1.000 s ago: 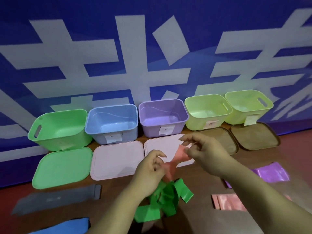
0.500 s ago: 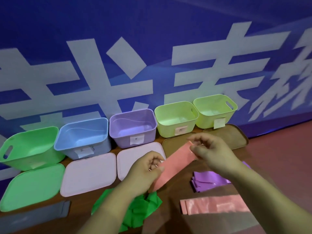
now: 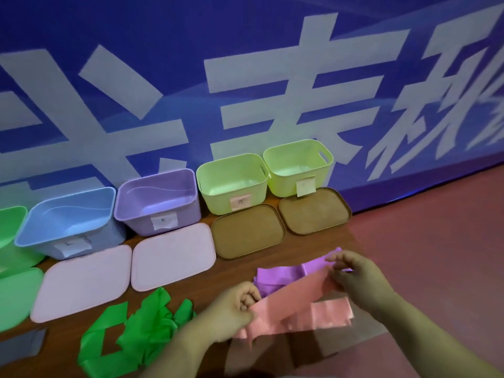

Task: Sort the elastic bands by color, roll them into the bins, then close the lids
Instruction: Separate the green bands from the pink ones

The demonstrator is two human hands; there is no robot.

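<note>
While we hold a pink band [image 3: 297, 293] stretched slantwise above the table [image 3: 231, 271], our left hand [image 3: 231, 309] pinches its lower end with curled fingers, and our right hand [image 3: 354, 276] pinches its upper end between thumb and fingertips. Beneath it lie a heap of purple bands [image 3: 278, 276], reaching up to our right hand, and a second pink band [image 3: 330, 312] flat on the wood. Loose green bands [image 3: 141, 331] sprawl left of our left hand, and a grey band [image 3: 21, 345] shows at the left edge.

Farther back lie a green lid [image 3: 16, 296], two pink lids [image 3: 81, 282] and two brown lids [image 3: 248, 230]. Behind the lids stand open bins in a row: a green bin [image 3: 11, 222] cut off by the edge, a blue bin [image 3: 106, 236], a purple bin [image 3: 185, 216] and two yellow-green bins [image 3: 218, 203]. The last four show us only bare floors and carry paper labels.
</note>
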